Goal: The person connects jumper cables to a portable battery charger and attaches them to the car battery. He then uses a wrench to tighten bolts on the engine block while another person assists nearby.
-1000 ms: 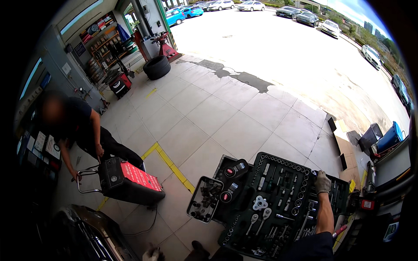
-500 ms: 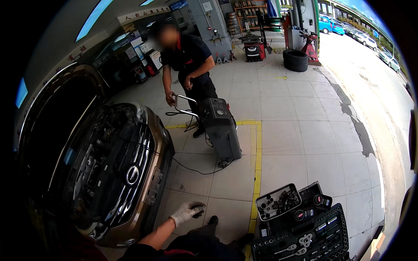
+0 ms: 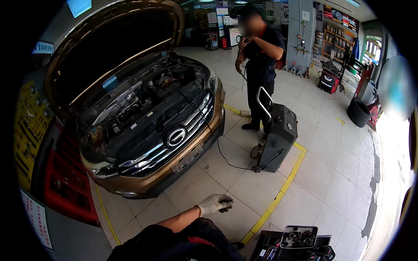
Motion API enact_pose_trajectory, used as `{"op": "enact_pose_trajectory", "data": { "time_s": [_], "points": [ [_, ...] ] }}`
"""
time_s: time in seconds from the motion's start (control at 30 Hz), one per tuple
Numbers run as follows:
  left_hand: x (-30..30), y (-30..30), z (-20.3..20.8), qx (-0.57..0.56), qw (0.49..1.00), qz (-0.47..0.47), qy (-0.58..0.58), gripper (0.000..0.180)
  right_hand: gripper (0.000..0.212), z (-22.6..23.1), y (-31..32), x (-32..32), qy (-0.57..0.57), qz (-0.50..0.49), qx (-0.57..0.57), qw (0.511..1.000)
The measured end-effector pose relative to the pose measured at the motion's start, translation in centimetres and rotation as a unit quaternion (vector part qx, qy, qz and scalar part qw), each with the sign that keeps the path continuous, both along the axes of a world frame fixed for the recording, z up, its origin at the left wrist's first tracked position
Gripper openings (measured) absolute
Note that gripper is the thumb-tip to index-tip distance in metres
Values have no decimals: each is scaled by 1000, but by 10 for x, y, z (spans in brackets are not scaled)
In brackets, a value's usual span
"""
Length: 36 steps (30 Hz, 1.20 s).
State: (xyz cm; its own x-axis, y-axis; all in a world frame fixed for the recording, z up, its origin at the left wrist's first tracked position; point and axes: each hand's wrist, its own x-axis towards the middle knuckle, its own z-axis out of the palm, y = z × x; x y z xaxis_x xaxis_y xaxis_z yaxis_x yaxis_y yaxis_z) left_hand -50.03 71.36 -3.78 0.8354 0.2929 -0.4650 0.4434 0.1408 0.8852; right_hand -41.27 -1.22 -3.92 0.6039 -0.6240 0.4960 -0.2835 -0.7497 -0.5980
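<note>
1. Hanging above the tiled floor (image 3: 257, 191), at the lower centre of the frame, the gloved left hand (image 3: 214, 204) points rightward, its bare forearm slanting up from the lower edge.
2. Its darkened fingers are loosely bent; whether they pinch anything small, I cannot tell. The right hand lies outside the view, so its state cannot be told.
3. Nearest to the left hand is the bronze car (image 3: 159, 177), filling the upper left, its hood (image 3: 117, 48) raised over the exposed engine bay.
4. A dark cable (image 3: 237, 167) runs down the car's front and across the floor to a grey wheeled machine (image 3: 281, 137) with a looped metal handle, right of centre.
5. Just behind that machine, at the upper centre, a co-worker (image 3: 265, 50) stands with one hand raised near the head.
6. At the lower right, a metal-rimmed tray (image 3: 300, 226) of small dark pieces sits beside the yellow floor line (image 3: 281, 191).
7. A black tyre (image 3: 358, 112) lies at the upper right.
</note>
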Motion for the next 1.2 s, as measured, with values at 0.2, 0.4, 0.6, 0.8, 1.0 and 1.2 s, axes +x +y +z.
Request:
{"op": "enact_pose_trajectory", "data": {
  "time_s": [0.2, 0.4, 0.6, 0.8, 1.0, 1.2],
  "points": [
    [-73, 93, 6, -33, 993, 110, -28, 28, 41, 70, 241, 38, 11, 188, 218, 958],
    [-162, 222, 21, -11, 976, 184, -115, 29, 31, 107, 527, 37, 180, 427, 181, 868],
    [-276, 326, 43, 94, 914, 386, -80, 30, 18, 36, 753, 45, 175, 735, 21, 654],
    [-358, 414, 68, 100, 775, 598, -175, 23, 39, 55, 984, -23, 329, 780, 208, 490],
    [-386, 536, 133, 213, 671, 695, -146, 25, 52, 70, 1155, -101, 408, 833, 210, 308],
    [-409, 719, 160, 351, 679, 644, -45, 22, 41, 74, 1276, -159, 448, 870, 114, 175]
  ]
}}
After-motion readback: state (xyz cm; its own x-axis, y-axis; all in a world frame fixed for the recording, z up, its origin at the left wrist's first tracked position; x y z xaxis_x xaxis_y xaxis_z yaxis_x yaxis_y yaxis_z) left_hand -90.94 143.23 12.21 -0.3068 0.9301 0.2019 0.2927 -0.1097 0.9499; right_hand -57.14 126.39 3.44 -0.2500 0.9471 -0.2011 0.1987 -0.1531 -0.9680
